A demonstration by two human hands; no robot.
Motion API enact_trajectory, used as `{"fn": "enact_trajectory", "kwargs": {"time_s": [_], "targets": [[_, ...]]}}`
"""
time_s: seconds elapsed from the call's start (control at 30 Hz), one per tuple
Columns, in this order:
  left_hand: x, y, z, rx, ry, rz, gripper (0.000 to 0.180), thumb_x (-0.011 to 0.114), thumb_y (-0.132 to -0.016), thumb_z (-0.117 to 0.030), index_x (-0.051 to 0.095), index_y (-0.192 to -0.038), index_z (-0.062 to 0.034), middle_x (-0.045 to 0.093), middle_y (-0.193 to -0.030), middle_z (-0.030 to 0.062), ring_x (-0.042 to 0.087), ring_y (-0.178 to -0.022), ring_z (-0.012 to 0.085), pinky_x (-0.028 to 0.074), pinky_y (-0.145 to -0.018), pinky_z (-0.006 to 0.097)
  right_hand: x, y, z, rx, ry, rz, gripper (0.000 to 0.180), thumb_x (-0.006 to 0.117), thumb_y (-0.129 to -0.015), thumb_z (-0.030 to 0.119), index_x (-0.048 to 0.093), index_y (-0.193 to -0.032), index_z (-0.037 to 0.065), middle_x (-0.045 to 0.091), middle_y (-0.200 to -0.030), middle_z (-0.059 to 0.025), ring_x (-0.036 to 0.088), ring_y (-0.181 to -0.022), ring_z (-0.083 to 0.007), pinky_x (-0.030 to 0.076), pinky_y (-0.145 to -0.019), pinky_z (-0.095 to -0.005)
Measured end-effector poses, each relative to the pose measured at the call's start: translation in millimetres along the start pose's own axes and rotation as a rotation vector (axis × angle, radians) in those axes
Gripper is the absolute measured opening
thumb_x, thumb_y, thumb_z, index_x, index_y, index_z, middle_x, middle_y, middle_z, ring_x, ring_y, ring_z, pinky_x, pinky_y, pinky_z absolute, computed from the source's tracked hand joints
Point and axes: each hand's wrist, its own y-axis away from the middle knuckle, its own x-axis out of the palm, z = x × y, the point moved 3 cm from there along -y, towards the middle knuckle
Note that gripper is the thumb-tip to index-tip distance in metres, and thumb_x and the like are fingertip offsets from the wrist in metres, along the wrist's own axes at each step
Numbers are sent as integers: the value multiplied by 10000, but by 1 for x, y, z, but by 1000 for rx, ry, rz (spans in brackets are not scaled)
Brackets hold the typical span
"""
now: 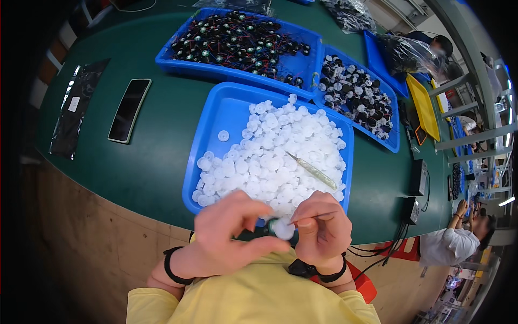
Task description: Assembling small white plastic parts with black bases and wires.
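Observation:
In front of my chest hangs a small round part with a white plastic cap (283,229) and a dark green body, slightly blurred. My right hand (324,229) pinches a thin reddish wire that seems to run to this part. Curved around its left side is my left hand (229,232), thumb and fingers apart; the thumb tip comes close beneath the cap, and contact is hard to judge. Just beyond both hands, a blue tray (208,121) bears a heap of white translucent plastic caps (280,146). A pointed tool with a pale handle (315,171) lies on the heap.
Behind stand a blue tray (167,63) of wired round components and another blue tray (396,137) of black-and-white parts. A phone (129,110) and a black bag (78,110) lie left. Right are black boxes (418,177), cables, a yellow tray (422,108) and other people.

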Motion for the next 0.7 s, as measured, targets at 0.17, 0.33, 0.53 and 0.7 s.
{"fn": "enact_trajectory", "kwargs": {"time_s": [0.17, 0.33, 0.53, 0.7], "targets": [[3, 6, 20, -798, 1079, 360, 268, 474, -910, -84, 493, -1125, 74, 610, -833, 140, 592, -627, 149, 481, -546, 235, -2, -1, 4, -33, 60, 27, 170, 661, -734, -24, 543, -851, 14, 589, -714, -90, 513, -541, -185, 390, -462, -254], [8, 9, 27, -759, 1209, 337, 249, 541, -855, -8, 491, -1080, 86, 604, -836, 150, 622, -704, 178, 521, -619, 273, -7, -6, 8, 7, 21, 162, 246, 716, -669, 0, 588, -879, 12, 597, -746, -88, 520, -565, -187, 412, -490, -267], [15, 11, 23, -686, 1102, 288, 288, 590, -791, 78, 504, -1066, 86, 600, -897, 154, 630, -769, 187, 523, -695, 276, -17, -12, 5, -77, 61, 260, 247, 712, -599, -18, 643, -832, 24, 592, -739, -52, 518, -586, -178, 399, -525, -269], [14, 7, 14, -249, 501, 153, 327, 575, -794, 91, 508, -1114, 105, 575, -1027, 172, 610, -864, 194, 530, -741, 296, -15, -7, 15, -237, 404, 97, 223, 693, -568, -29, 651, -778, 34, 570, -723, -29, 491, -571, -150, 331, -528, -280]]}}
